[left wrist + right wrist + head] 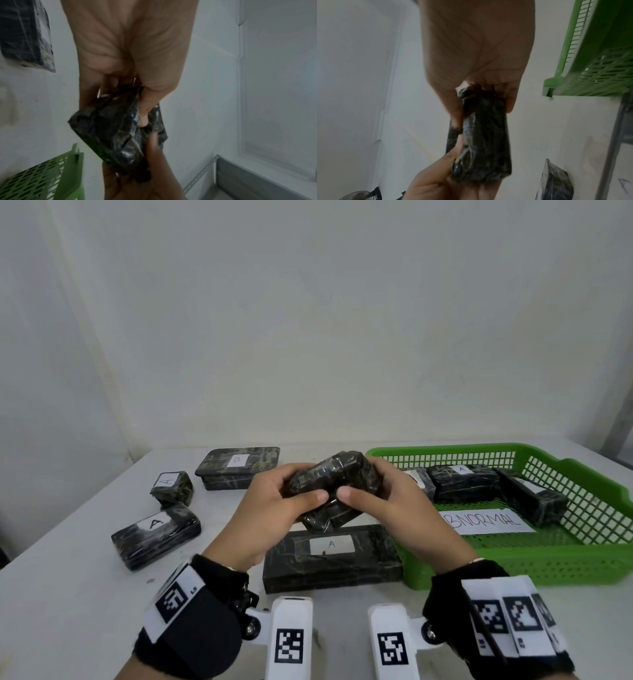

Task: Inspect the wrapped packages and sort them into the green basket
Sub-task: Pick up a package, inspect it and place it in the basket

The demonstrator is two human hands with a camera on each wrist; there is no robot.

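Observation:
Both hands hold one dark wrapped package (337,489) above the table, its film crumpled. My left hand (284,501) grips its left end, thumb on the near face; my right hand (380,498) grips the right end. The same package (118,136) fills the left wrist view, and in the right wrist view the package (484,142) stands between both palms. The green basket (513,563) sits at the right with several wrapped packages (462,482) inside and a paper sign reading ABNORMAL (486,522). No label shows on the held package.
A long package labelled A (332,559) lies under my hands by the basket's left wall. At the left lie two packages labelled A (156,534) (171,487) and one labelled B (238,467). A white wall stands behind the table (68,577).

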